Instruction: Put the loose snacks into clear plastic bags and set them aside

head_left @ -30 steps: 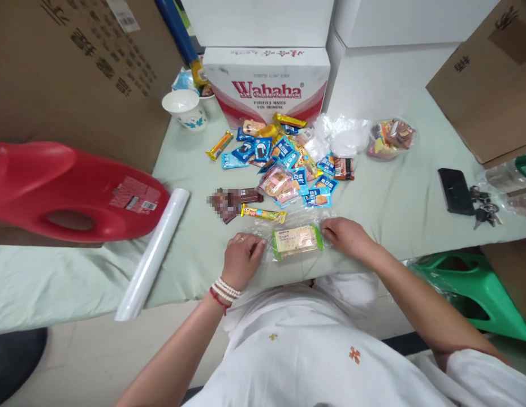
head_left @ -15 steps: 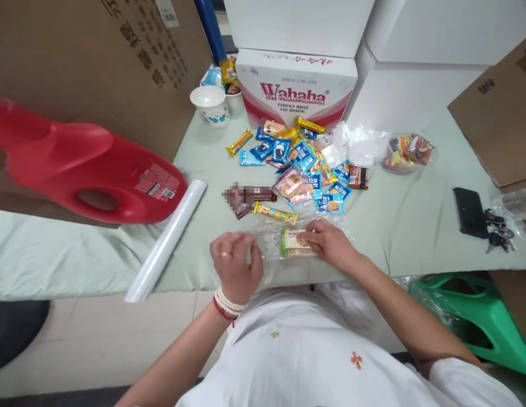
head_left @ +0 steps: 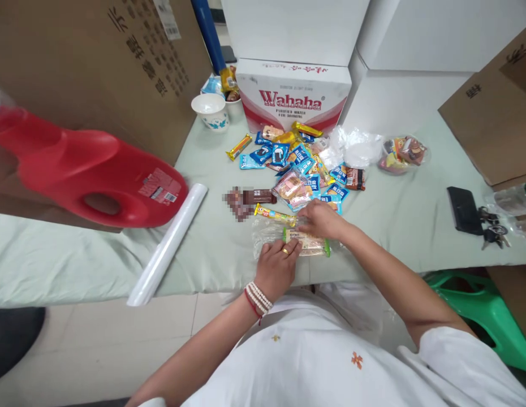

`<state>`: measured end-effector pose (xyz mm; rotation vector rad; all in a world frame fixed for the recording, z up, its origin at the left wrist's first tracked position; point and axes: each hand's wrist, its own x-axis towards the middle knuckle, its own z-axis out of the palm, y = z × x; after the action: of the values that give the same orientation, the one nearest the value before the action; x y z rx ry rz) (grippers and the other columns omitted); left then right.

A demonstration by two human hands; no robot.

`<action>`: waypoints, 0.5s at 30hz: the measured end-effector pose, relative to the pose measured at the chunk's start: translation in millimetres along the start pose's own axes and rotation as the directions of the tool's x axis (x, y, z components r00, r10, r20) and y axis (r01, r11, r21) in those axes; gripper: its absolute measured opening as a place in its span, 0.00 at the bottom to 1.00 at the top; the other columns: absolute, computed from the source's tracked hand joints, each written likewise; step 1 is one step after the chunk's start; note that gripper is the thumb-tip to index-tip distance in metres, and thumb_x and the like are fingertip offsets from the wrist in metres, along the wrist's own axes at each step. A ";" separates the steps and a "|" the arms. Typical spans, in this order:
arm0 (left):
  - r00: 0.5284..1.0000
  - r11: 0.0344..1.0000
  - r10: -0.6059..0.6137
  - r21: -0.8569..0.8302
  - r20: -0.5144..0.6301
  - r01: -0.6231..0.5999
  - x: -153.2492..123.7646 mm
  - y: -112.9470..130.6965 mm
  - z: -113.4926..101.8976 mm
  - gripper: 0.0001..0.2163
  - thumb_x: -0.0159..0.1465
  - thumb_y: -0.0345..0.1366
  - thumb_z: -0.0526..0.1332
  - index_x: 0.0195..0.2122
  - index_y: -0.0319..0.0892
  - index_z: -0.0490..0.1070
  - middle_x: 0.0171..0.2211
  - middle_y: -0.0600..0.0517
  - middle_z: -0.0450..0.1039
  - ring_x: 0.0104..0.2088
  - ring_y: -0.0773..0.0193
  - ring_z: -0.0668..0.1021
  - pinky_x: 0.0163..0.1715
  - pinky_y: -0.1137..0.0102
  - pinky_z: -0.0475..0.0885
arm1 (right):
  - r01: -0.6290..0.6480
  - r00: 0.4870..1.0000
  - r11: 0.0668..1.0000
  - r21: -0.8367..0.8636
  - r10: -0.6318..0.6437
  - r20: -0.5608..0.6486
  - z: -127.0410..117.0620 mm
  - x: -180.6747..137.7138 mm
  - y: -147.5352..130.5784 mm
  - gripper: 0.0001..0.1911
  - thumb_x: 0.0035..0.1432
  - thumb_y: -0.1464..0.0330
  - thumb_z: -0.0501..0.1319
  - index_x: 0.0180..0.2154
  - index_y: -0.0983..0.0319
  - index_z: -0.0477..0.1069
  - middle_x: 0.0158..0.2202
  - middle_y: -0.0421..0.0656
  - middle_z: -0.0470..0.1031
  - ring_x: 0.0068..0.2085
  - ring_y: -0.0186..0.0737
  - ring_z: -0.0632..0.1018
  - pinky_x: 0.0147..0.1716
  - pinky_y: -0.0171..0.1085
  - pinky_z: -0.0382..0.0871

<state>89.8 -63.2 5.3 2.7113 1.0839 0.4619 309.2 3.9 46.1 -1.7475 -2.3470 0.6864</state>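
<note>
A green-edged snack packet (head_left: pixel 314 245) lies inside a clear plastic bag (head_left: pixel 263 232) near the table's front edge. My left hand (head_left: pixel 277 265), with a ring and a bead bracelet, rests on the bag with its fingers stretched onto the packet's left end. My right hand (head_left: pixel 320 217) sits just above the packet, its fingers curled at the bag's upper edge beside a long yellow bar (head_left: pixel 274 213). Behind both hands lies a pile of blue and pink snack packets (head_left: pixel 297 169).
A Wahaha box (head_left: pixel 292 96) stands at the back, with a paper cup (head_left: pixel 210 110) to its left. A red jug (head_left: pixel 89 175) and a white roll (head_left: pixel 169 246) lie left. A filled snack bag (head_left: pixel 401 152), phone (head_left: pixel 464 210) and keys (head_left: pixel 494 229) lie right. A green stool (head_left: pixel 479 305) stands below.
My left hand moved right onto the bag and packet. My right hand shifted from the packet's right end up to the bag's upper edge near the yellow bar. The packet lies a little farther right.
</note>
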 end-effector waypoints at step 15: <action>0.998 0.982 -0.015 -0.188 -0.055 0.004 -9.0 -9.9 6.0 0.15 0.66 0.29 0.57 0.49 0.45 0.80 0.47 0.44 0.82 0.44 0.52 0.79 0.42 0.56 0.68 | 0.261 0.962 0.964 -0.044 -0.264 -0.073 42.6 -87.7 -14.7 0.20 0.71 0.73 0.53 0.56 0.55 0.76 0.36 0.43 0.69 0.34 0.38 0.67 0.30 0.33 0.56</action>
<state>79.4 -62.7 -5.1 2.5417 1.0108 0.6102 308.5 -93.1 28.5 -1.4076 -2.4850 0.5285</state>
